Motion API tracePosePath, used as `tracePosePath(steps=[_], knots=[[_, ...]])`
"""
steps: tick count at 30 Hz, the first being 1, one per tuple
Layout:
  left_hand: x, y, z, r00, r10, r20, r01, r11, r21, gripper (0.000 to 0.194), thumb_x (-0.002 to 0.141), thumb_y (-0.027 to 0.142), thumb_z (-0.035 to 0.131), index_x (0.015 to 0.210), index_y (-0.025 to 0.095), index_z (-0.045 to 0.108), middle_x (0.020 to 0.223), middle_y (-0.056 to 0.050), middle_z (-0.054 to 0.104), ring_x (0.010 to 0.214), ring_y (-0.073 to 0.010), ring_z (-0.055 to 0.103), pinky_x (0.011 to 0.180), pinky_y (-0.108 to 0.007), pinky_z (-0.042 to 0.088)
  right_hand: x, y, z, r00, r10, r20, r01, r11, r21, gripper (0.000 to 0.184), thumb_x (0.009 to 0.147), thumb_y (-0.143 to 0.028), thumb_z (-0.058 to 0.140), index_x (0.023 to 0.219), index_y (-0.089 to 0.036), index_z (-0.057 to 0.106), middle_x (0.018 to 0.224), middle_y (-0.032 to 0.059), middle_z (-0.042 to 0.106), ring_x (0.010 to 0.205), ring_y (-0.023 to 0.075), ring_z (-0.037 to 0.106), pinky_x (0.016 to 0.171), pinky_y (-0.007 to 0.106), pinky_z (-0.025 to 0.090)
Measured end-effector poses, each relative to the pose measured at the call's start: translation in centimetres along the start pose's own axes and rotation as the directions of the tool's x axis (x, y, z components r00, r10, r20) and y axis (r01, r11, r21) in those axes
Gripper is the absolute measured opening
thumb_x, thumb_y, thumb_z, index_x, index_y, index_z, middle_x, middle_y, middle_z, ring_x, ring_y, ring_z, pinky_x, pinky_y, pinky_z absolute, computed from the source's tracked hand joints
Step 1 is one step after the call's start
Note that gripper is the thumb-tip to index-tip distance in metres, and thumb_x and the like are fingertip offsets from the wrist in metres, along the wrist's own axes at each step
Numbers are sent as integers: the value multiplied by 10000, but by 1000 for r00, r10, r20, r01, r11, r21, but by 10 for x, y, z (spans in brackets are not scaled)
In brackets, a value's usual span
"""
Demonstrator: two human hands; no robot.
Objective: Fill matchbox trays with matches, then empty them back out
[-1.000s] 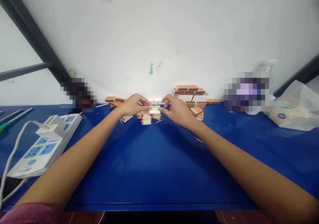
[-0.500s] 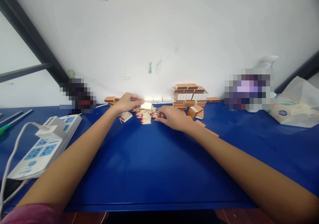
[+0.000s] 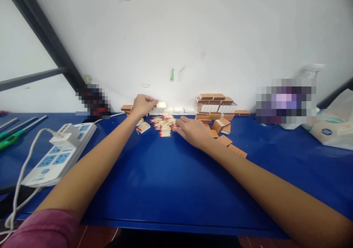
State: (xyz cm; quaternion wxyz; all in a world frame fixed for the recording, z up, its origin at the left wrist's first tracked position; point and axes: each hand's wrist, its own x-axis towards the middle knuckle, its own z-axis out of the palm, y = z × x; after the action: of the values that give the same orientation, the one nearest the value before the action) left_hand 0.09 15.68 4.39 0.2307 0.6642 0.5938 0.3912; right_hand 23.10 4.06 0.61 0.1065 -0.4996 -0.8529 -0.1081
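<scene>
My left hand [image 3: 143, 105] is closed on a small white matchbox tray [image 3: 161, 105], held near the wall beside a row of white trays [image 3: 176, 110]. A pile of red-tipped matches [image 3: 164, 124] lies on the blue table [image 3: 165, 181]. My right hand [image 3: 190, 130] rests on the table at the pile's right edge, fingers curled onto the matches. An open tray with matches [image 3: 143, 127] lies left of the pile. Stacked orange matchboxes [image 3: 215, 102] stand behind my right hand, with loose orange sleeves [image 3: 224, 140] beside my wrist.
A white power strip [image 3: 59, 154] with a plug and cable lies at the left. Green-handled tools [image 3: 12, 137] lie at the far left. A white plastic bag [image 3: 332, 130] sits at the far right. A dark metal frame runs along the wall at the left.
My hands have separated. The left has carried the white tray back toward the wall. The right has let go of it and dropped to the match pile.
</scene>
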Motion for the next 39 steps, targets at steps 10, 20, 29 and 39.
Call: tracePosePath(steps=[10, 20, 29, 39], knots=[[7, 4, -5, 1000, 5, 11, -8, 973, 231, 178, 776, 360, 790, 706, 199, 763, 643, -48, 730, 654, -200, 668, 663, -305, 509, -1, -8, 5, 999, -39, -6, 39, 998, 48, 391, 1110, -405, 353, 1160, -174, 665, 1143, 130, 696, 844, 230, 663, 647, 318, 360], [12, 3, 4, 996, 88, -13, -73, 894, 441, 143, 752, 343, 824, 739, 216, 761, 660, -58, 704, 727, -233, 653, 737, -337, 496, -1, -9, 7, 999, -41, -1, 40, 997, 68, 408, 1110, -382, 344, 1141, -167, 689, 1128, 136, 716, 876, 233, 679, 677, 316, 403], [-7, 11, 6, 968, 224, 114, -250, 810, 530, 306, 814, 510, 759, 819, 205, 778, 840, -100, 763, 783, -255, 669, 764, -356, 476, 0, -11, 4, 999, -32, 11, 31, 996, 81, 383, 1110, -370, 355, 1146, -165, 676, 1158, 134, 722, 943, 243, 691, 699, 310, 418], [-9, 12, 14, 935, 247, 253, -347, 776, 527, 208, 774, 359, 807, 920, 211, 793, 978, -62, 790, 862, -230, 700, 755, -324, 495, 0, -13, 3, 999, -20, 39, 19, 999, 43, 405, 1114, -376, 318, 1182, -171, 661, 1176, 122, 727, 955, 245, 702, 716, 322, 433]])
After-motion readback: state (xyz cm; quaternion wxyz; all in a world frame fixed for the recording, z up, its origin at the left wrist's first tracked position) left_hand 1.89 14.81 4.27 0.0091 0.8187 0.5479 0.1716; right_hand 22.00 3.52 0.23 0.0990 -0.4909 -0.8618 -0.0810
